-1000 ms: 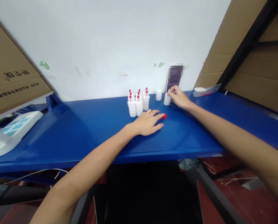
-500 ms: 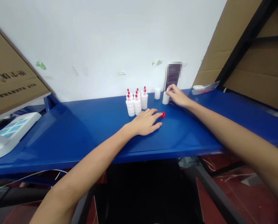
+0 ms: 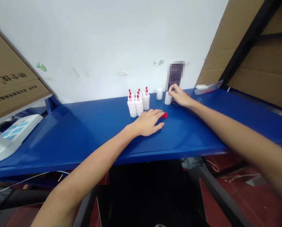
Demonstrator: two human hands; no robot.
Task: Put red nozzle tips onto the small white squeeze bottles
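Note:
My left hand (image 3: 148, 122) lies palm down over the blue table with its fingers stretched out. Its fingertips touch a small cluster of red caps (image 3: 164, 115). Farther right, my right hand (image 3: 179, 95) pinches the top of a white squeeze bottle (image 3: 168, 98) standing upright; the fingers partly cover its nozzle. Just left of that bottle stands another white bottle (image 3: 159, 94) without a red tip. Several white bottles with red tips (image 3: 138, 106) are grouped upright behind my left hand.
A dark phone (image 3: 175, 75) leans against the white wall. At the back right lies a clear plastic bag (image 3: 209, 88) with a white item near it. A white device with blue panels (image 3: 18, 130) sits at the left end of the blue table (image 3: 84, 135), near a cardboard box (image 3: 10, 72).
The fingers of my left hand have shifted slightly onto the red caps. My right hand stays at the top of the same bottle.

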